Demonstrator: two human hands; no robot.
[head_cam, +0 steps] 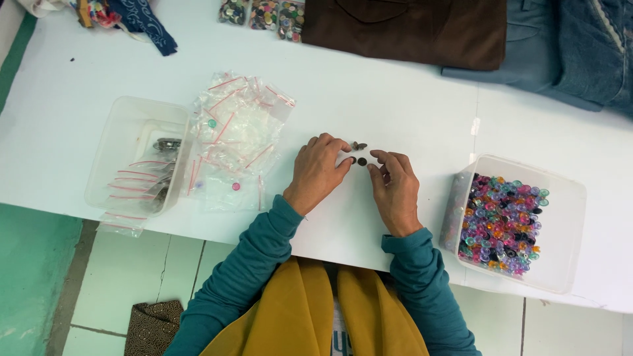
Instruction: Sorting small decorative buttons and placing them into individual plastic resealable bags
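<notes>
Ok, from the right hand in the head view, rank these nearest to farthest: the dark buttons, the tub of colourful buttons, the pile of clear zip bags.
1. Small dark round buttons, on the white table just off the right hand, at its fingers.
2. Clear plastic tub of colourful buttons, off to the right.
3. Pile of clear red-striped zip bags, left, beyond the left hand.
</notes>
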